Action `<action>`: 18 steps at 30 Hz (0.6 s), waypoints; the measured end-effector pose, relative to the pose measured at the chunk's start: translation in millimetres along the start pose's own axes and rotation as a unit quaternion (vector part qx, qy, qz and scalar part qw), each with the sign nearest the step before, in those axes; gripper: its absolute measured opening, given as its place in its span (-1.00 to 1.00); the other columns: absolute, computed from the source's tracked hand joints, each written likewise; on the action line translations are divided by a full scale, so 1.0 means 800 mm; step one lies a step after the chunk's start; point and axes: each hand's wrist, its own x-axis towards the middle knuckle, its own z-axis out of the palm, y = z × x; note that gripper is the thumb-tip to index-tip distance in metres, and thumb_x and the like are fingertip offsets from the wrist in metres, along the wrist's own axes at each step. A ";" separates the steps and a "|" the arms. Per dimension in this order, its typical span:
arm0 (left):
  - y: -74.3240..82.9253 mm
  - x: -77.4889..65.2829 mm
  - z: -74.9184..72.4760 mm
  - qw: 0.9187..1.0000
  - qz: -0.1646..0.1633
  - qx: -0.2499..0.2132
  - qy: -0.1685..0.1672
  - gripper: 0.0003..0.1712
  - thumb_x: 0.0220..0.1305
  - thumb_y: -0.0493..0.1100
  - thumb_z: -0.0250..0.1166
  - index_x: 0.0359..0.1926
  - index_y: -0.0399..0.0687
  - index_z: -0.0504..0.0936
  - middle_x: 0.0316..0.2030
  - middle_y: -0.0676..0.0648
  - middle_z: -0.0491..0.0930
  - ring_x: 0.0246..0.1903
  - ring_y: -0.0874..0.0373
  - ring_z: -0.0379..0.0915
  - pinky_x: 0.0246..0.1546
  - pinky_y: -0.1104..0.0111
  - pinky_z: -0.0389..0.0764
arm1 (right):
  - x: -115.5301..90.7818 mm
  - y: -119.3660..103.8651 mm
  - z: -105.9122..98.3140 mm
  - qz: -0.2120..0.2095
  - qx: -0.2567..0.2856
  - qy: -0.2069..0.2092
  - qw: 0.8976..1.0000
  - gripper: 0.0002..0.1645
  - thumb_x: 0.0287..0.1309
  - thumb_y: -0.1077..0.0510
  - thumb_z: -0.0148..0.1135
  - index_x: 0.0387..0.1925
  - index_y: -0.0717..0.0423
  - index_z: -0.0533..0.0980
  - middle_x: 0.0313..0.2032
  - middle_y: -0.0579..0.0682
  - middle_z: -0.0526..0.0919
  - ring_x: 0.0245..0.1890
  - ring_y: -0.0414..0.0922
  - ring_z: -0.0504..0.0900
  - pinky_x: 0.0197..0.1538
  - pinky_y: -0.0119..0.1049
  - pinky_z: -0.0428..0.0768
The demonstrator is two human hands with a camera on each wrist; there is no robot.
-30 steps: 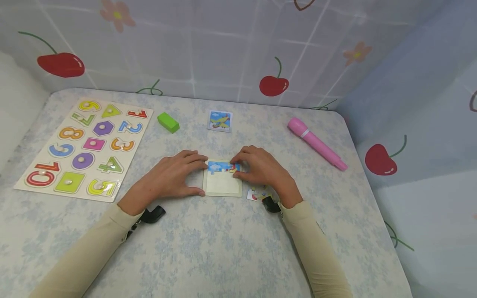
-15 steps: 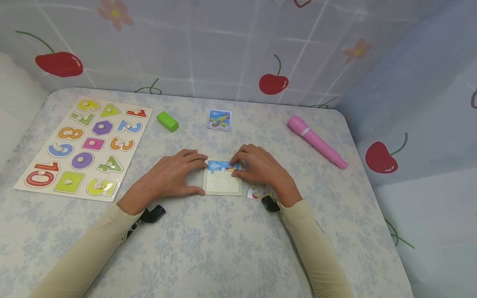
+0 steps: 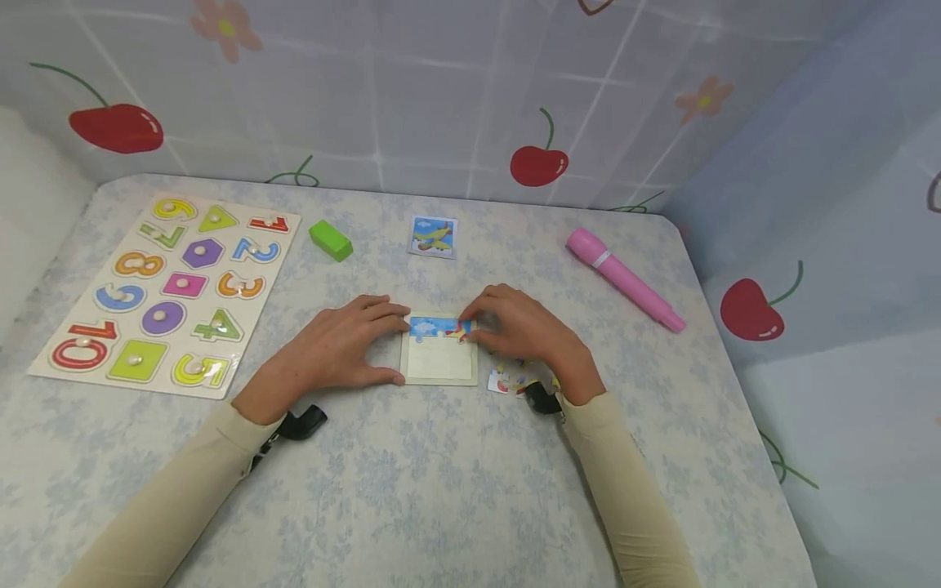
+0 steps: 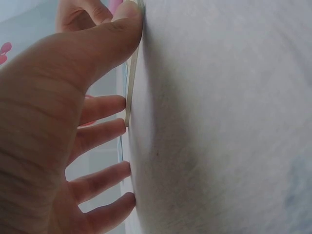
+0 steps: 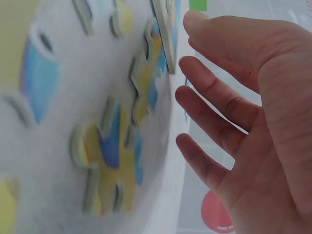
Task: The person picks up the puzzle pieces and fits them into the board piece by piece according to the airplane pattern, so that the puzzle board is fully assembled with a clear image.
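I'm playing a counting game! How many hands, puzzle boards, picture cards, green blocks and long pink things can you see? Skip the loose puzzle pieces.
Hands: 2 (left hand, right hand)
Puzzle boards: 2 (number board, small jigsaw tray)
Picture card: 1
Green block: 1
Long pink thing: 1
Total: 7

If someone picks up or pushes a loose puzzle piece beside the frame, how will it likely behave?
A loose puzzle piece is probably stiff, since its thick cut edge looks unbent. It is likely light, being much smaller than the right hand. Because it lies flat on the table, a push would probably slide it, not roll it.
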 end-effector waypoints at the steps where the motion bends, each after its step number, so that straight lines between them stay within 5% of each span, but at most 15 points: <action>1: 0.000 0.000 0.000 1.000 0.000 0.000 0.000 -0.07 0.09 0.43 0.60 0.36 0.05 0.67 0.47 0.00 0.50 0.52 -0.12 0.30 -0.04 -0.05 0.72 | -0.002 0.001 -0.002 0.004 0.004 -0.003 1.000 -0.68 0.35 0.05 0.52 0.09 -0.01 0.76 0.04 -0.09 0.70 0.10 -0.08 0.59 0.23 -0.07 0.58; 18: 0.002 -0.002 0.000 1.000 -0.013 -0.003 -0.001 -0.07 0.08 0.42 0.61 0.37 0.08 0.67 0.49 0.02 0.49 0.53 -0.11 0.28 -0.09 -0.08 0.70 | -0.030 0.015 -0.014 0.032 0.026 -0.010 0.999 -0.60 0.33 0.14 0.52 0.16 0.10 0.72 0.08 -0.04 0.71 0.13 -0.06 0.59 0.26 -0.07 0.57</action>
